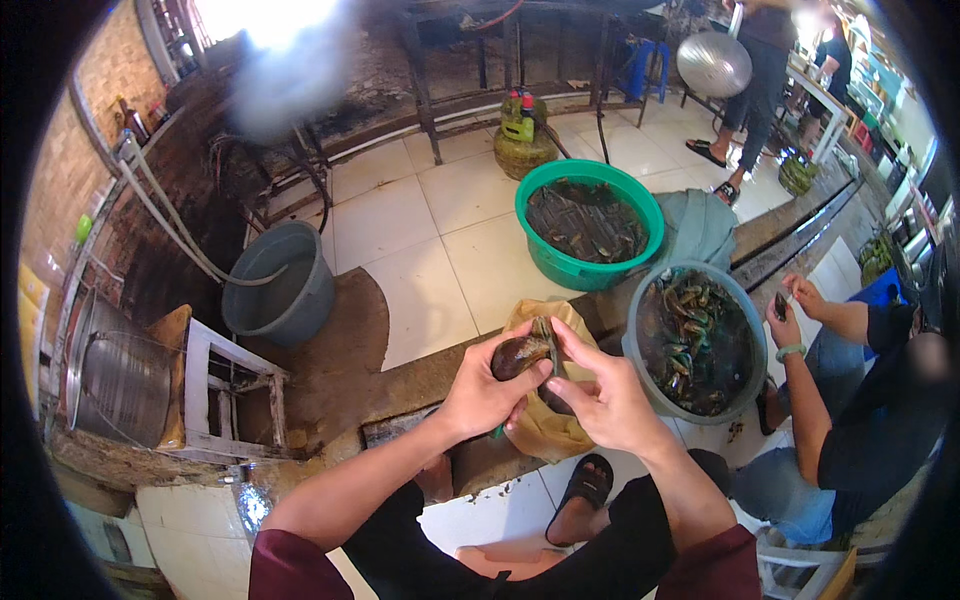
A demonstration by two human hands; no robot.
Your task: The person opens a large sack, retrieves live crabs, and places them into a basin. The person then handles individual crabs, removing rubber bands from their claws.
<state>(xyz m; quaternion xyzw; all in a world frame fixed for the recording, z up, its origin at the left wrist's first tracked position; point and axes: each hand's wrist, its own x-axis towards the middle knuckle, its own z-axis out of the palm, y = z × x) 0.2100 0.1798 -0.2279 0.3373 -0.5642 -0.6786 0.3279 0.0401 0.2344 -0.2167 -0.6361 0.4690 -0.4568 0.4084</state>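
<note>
A dark brown mussel [517,356] rests in my left hand [476,390], held between thumb and fingers. My right hand [615,394] meets it from the other side, thumb and forefinger pinching a narrow greyish object [553,351] along the shell's edge; whether that is a blade or another shell cannot be told. Both hands are above an open yellowish sack [559,435], whose contents are mostly hidden beneath them. To the right, a grey-blue tub [630,360] holds mussels in dark water. Beyond it stands a green basin [577,277] with more mussels in murky water.
At right a seated co-worker's hands [787,319] hold a mussel. Another person stands farther back near a large metal pan [714,64]. A grey bucket [319,300] with a hose [202,259], a green gas cylinder [521,146] and a white wooden stool [196,375] stand around.
</note>
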